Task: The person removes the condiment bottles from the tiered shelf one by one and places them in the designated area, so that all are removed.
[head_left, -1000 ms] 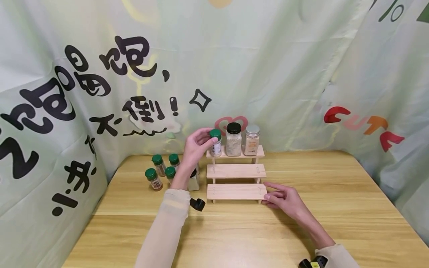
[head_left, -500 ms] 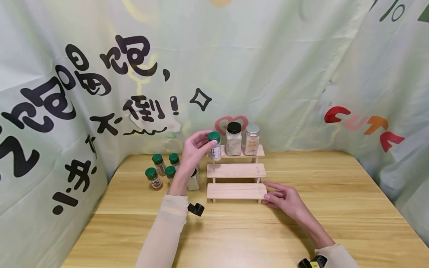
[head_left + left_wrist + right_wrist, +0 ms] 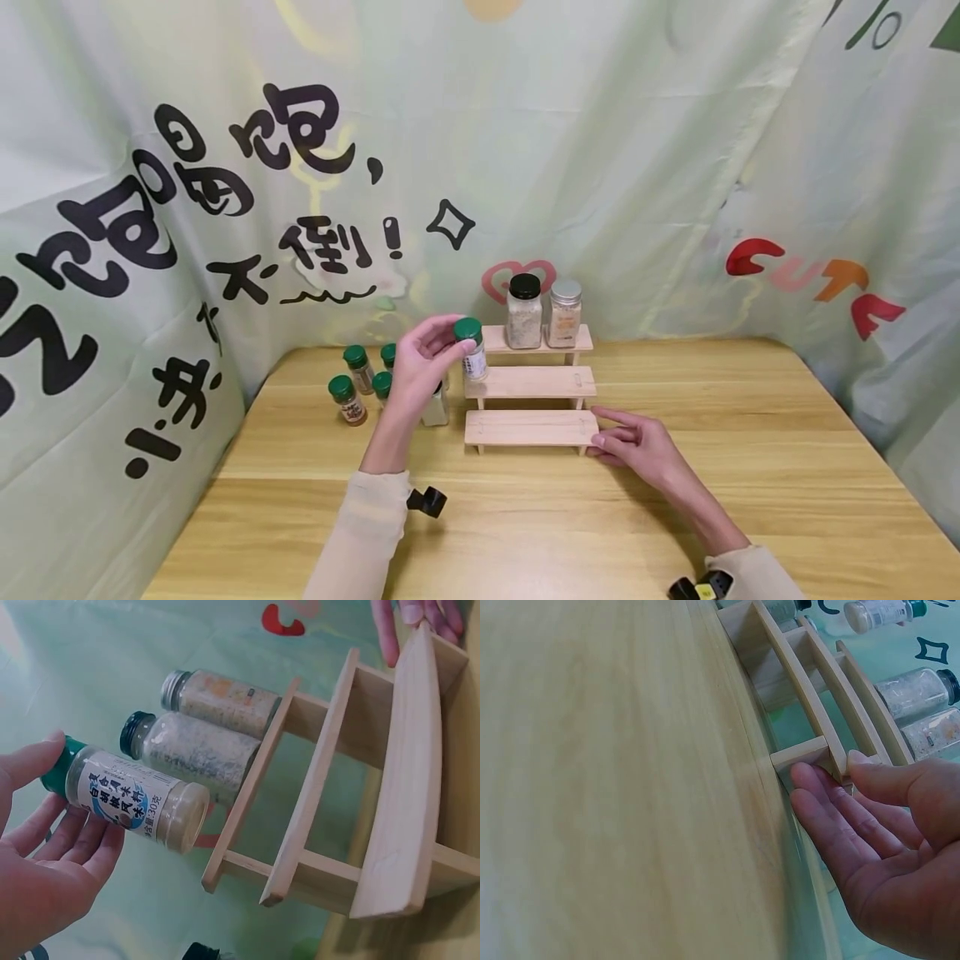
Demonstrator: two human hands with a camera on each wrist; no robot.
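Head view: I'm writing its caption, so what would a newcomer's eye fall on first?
Large black Chinese lettering on the pale curtain's left probably catches the eye first. Next comes the three-tier wooden rack on the table, a black-capped jar and a silver-capped jar on its top tier. The left hand holds a green-capped white-pepper seasoning bottle at the rack's left, while the right hand holds the bottom tier's right end.
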